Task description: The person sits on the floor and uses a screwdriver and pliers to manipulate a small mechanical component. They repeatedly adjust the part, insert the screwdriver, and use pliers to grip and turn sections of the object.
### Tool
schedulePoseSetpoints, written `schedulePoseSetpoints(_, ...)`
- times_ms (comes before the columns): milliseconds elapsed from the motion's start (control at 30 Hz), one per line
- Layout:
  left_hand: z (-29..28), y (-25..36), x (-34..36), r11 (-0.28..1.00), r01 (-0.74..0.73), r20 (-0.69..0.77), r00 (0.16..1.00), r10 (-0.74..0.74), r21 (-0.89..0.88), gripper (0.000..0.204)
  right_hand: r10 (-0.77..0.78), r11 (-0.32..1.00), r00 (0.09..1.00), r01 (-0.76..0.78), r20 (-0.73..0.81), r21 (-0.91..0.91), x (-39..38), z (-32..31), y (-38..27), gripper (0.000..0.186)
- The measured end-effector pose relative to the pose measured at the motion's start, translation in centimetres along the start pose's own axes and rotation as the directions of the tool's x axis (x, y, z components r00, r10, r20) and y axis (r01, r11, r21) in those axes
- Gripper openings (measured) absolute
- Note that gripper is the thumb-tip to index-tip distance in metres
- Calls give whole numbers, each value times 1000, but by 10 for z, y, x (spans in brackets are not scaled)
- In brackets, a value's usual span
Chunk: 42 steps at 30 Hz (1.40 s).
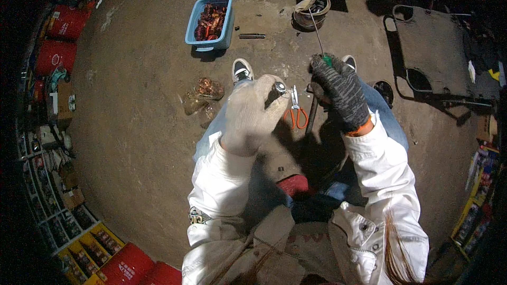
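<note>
My left hand [252, 108], in a pale work glove, is closed around a small metal part with a round, shiny end [280, 88]. The lower part of that hand is smeared by motion. In a dark grey knitted glove, my right hand [340, 89] grips a screwdriver [327, 60] by its green handle, its long thin shaft pointing away from me. Between the two hands lies a pair of scissors [296, 112] with orange-red handles. A dark rod [312, 111] stands beside them, partly hidden under my right hand.
A blue plastic tub [230, 24] full of copper-coloured scraps stands ahead on the left, with a bucket [310, 21] to its right. Bagged copper-coloured pieces [210, 88] lie left of my leg. A folding chair [430, 47] is at right; red drums [55, 57] line the left.
</note>
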<state>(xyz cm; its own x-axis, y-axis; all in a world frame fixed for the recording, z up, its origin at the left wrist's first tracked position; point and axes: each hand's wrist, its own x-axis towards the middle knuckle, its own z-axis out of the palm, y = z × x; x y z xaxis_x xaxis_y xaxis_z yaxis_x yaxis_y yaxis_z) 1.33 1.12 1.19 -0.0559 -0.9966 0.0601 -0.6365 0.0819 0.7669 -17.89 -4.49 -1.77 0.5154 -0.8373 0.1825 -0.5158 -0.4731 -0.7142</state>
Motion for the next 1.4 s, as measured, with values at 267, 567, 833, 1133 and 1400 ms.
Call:
schedulePoseSetpoints(267, 4, -12, 2, 876, -349, -122, 905, 407, 332, 30, -267, 903, 939, 166, 215, 397, -9, 17, 14, 55)
schedulePoseSetpoints(567, 3, 6, 4, 924, -370, -137, 915, 380, 97, 25, -122, 877, 971, 9, 204, 481, -18, 12, 1, 49)
schedulePoseSetpoints(833, 2, 0, 1, 824, -567, -112, 820, 562, -15, 14, -331, 822, 943, 265, 44, 505, -40, 21, 5, 48)
schedulePoseSetpoints(1133, 14, 3, -5, 918, -393, -313, 880, 357, -56, 18, 48, 924, 954, -155, 298, 349, -39, 4, -25, 33)
schedulePoseSetpoints(1400, 16, 8, -5, 941, -299, -356, 872, 337, 159, 32, -71, 888, 992, 112, -108, 447, -28, 6, -52, 12)
